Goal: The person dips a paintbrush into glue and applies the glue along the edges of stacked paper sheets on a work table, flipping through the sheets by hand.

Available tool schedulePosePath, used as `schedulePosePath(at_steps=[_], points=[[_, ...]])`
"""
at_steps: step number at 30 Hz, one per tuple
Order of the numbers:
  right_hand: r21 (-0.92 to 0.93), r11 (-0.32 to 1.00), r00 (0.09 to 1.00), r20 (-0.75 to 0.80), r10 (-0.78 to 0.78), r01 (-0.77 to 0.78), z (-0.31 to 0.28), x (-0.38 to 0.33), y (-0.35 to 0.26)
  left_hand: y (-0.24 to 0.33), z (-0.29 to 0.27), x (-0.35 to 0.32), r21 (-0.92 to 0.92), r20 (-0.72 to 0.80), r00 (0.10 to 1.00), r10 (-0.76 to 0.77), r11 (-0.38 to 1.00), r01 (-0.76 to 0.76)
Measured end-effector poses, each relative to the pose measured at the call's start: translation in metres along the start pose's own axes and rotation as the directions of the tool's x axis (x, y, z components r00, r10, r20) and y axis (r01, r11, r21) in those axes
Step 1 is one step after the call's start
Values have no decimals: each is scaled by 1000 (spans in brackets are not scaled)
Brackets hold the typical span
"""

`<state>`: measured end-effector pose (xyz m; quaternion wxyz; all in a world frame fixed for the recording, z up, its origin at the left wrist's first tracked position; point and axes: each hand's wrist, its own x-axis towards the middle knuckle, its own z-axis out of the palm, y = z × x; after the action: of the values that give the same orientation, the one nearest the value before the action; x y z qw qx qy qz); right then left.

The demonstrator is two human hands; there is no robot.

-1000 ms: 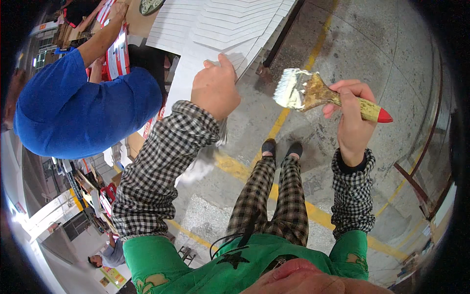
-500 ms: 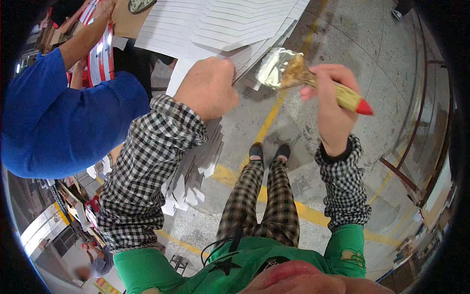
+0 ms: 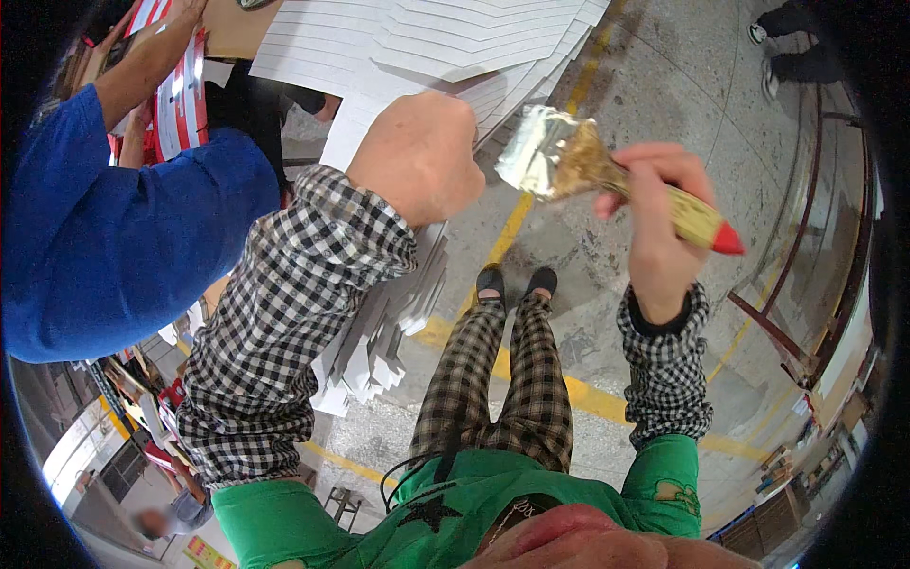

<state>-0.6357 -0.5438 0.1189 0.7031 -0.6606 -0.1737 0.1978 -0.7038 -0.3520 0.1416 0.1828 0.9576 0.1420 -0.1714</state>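
Note:
In my right hand (image 3: 656,228) is a flat paintbrush (image 3: 580,163), gripped by its yellowish, red-tipped handle. Its wide, shiny whitish end points left, above the floor and apart from the sheets. My left hand (image 3: 419,156) is curled closed at the near right side of the overlapping white sheets (image 3: 464,43); the back of the hand hides its fingers and whatever they may hold. These sheets are fanned so that their edges form a row of steps.
Close on my left, a person in a blue sleeve (image 3: 142,237) reaches toward red-and-white striped pieces (image 3: 182,104). More stacked sheets (image 3: 365,351) hang below my left forearm. A brown metal frame (image 3: 806,256) stands right. Another person's legs (image 3: 801,43) show at the far right.
My right hand and the paintbrush have shifted slightly right and nearer to me. My left hand has moved a little right and away. Another person's legs have come further into view at the far right.

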Motion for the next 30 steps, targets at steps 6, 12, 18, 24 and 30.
schedulePosePath(at_steps=[6,12,18,24,30], points=[[29,1000,999,-41,-5,6,-5,-14,-8,3,2,-2,-2,38,999,-4,1000,4],[-82,996,1000,1,23,-22,-5,-10,2,-2,3,0,-9,-17,1000,1,1000,-1],[-107,992,998,9,66,-64,-6,1,3,5,2,1,-2,-39,999,25,1000,-26],[-62,998,999,17,-30,31,0,-6,-1,2,3,-1,-3,-91,994,69,998,-69],[64,998,1000,-12,9,-8,-3,-16,-3,2,4,2,15,10,1000,16,1000,-16]])
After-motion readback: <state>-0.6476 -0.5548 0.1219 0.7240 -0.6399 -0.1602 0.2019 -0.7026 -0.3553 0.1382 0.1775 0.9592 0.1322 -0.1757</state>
